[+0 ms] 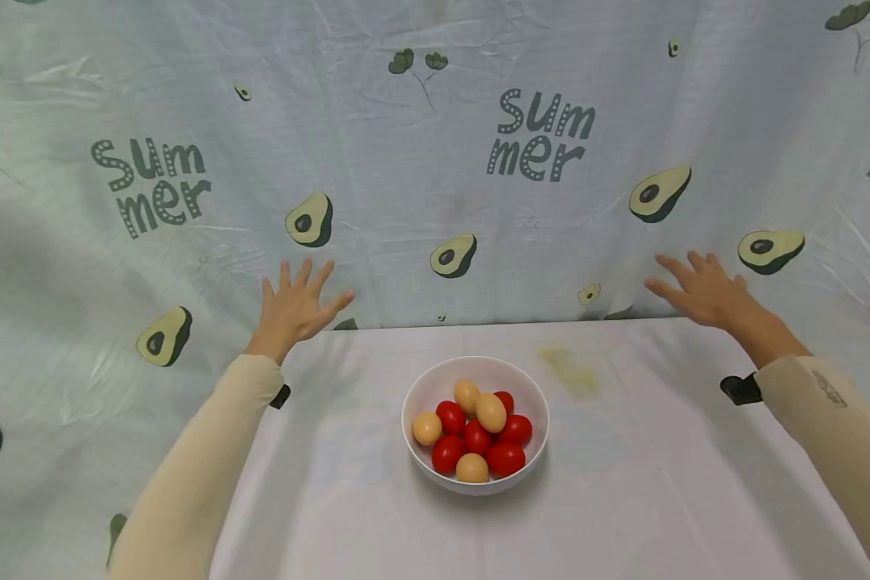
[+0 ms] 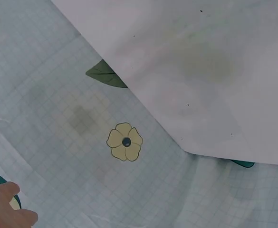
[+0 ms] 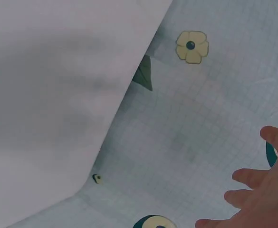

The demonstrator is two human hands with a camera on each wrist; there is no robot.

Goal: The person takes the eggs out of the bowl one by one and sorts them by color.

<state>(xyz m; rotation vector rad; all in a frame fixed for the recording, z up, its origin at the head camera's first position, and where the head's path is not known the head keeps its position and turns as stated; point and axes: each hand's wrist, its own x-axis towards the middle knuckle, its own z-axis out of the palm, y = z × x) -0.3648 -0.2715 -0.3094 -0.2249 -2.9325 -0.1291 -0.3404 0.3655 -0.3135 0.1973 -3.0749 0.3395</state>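
Note:
A white bowl (image 1: pixel 532 399) sits in the middle of the white table (image 1: pixel 623 499), filled with several red tomatoes (image 1: pixel 505 458) and tan eggs (image 1: pixel 490 412). My left hand (image 1: pixel 297 304) is raised at the table's far left corner with fingers spread, holding nothing; only its fingertips (image 2: pixel 5 209) show in the left wrist view. My right hand (image 1: pixel 696 286) hovers at the far right, fingers (image 3: pixel 253 190) straight and spread, empty. Both hands are well apart from the bowl.
A pale backdrop cloth (image 1: pixel 435 161) printed with avocados and "Summer" hangs behind and beside the table. A yellowish stain (image 1: pixel 571 372) marks the tabletop right of the bowl. The table's far edge (image 2: pixel 143 102) meets the cloth.

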